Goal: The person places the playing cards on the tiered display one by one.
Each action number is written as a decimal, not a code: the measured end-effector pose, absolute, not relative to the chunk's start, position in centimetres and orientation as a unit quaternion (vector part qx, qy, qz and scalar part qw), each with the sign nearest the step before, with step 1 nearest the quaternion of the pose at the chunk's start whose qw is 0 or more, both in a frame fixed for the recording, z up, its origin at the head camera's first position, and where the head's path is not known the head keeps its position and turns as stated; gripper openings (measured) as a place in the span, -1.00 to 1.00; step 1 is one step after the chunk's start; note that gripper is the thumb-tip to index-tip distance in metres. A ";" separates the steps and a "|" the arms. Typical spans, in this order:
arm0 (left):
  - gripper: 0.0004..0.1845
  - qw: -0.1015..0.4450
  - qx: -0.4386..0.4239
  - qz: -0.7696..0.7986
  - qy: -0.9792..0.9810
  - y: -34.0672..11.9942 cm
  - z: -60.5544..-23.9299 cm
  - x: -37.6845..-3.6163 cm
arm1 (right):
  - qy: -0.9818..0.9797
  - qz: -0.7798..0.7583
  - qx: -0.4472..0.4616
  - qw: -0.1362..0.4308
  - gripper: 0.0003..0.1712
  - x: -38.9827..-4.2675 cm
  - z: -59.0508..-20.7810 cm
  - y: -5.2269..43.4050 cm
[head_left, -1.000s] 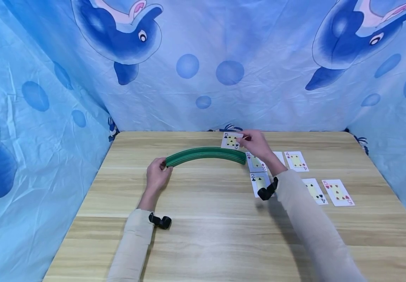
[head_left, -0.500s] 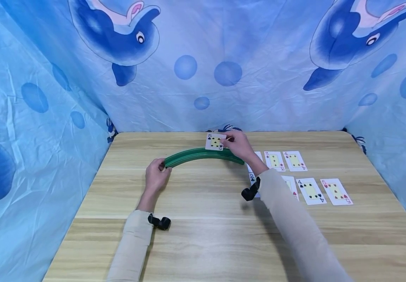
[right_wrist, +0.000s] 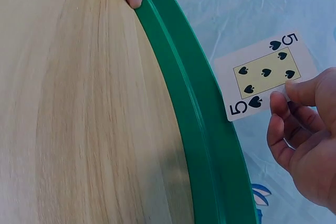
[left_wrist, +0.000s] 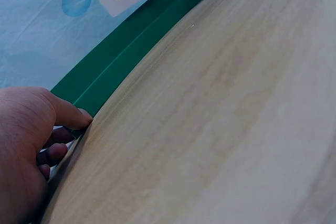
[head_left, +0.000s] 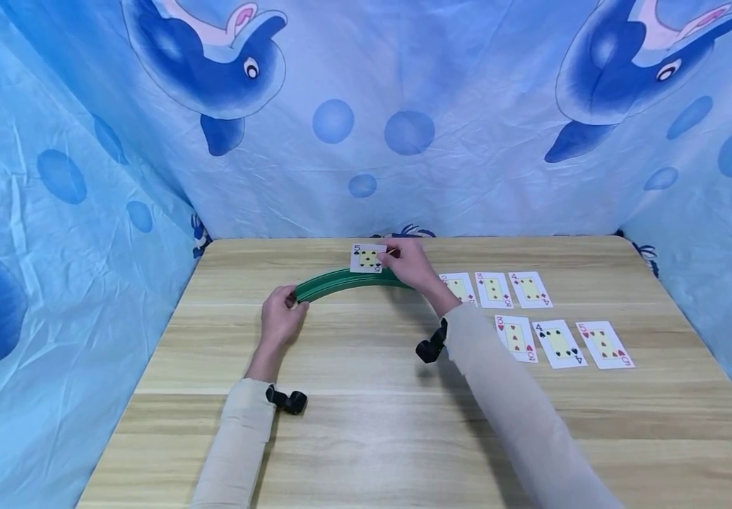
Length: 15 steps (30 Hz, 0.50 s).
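A green curved card holder (head_left: 347,281) lies across the far part of the wooden table. At its left end, my left hand (head_left: 281,318) grips it between thumb and fingers, seen closely in the left wrist view (left_wrist: 26,140). My right hand (head_left: 412,265) pinches the five of spades (head_left: 366,259) by its right edge, thumb on its face. The card is held face toward me, just above and behind the holder's back edge in the head view. In the right wrist view the five of spades (right_wrist: 266,72) overlaps the holder's outer edge; whether they touch I cannot tell.
Right of the holder lie face-up cards in two rows: the three of diamonds (head_left: 494,290) and four of diamonds (head_left: 530,290) behind, the three of hearts (head_left: 516,339) and five of hearts (head_left: 605,345) in front. My right arm covers part of them. Blue dolphin cloth (head_left: 366,141) hangs behind the table.
My right hand has carried the five of spades leftward along the holder, uncovering cards on the right. My left hand has stayed on the holder's left end.
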State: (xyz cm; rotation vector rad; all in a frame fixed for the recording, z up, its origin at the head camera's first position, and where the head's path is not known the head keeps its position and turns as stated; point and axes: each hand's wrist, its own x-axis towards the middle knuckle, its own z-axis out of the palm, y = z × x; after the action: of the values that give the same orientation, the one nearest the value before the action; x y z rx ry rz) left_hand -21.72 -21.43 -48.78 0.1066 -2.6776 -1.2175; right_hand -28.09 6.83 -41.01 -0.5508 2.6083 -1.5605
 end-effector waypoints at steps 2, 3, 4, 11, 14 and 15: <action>-0.66 0.099 0.035 -0.411 -0.905 -21.4 -48.8 -21.7 | 0.843 -0.504 -0.185 0.025 -0.63 -28.0 -41.0 6.5; -0.66 0.100 0.035 -0.413 -0.905 -21.3 -48.8 -21.8 | 0.842 -0.504 -0.190 0.024 -0.65 -28.0 -40.9 6.2; -0.66 0.100 0.034 -0.414 -0.904 -21.3 -48.7 -21.8 | 0.842 -0.503 -0.193 0.022 -0.66 -28.0 -41.0 6.0; -0.66 0.103 0.033 -0.417 -0.902 -21.3 -48.7 -21.7 | 0.840 -0.498 -0.210 0.033 -0.70 -27.8 -40.9 4.5; -0.66 0.099 0.036 -0.419 -0.902 -21.3 -48.9 -21.7 | 0.839 -0.499 -0.215 0.039 -0.70 -27.7 -40.7 4.0; -0.66 0.098 0.035 -0.417 -0.903 -21.3 -48.9 -21.7 | 0.837 -0.501 -0.214 0.042 -0.71 -27.7 -40.6 3.8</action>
State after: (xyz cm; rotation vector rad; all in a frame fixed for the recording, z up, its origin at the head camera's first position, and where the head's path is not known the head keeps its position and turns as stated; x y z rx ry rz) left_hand -21.75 -21.25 -48.89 0.1049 -2.6727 -1.2326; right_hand -27.70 3.84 -40.62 -0.6562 2.5625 -1.5342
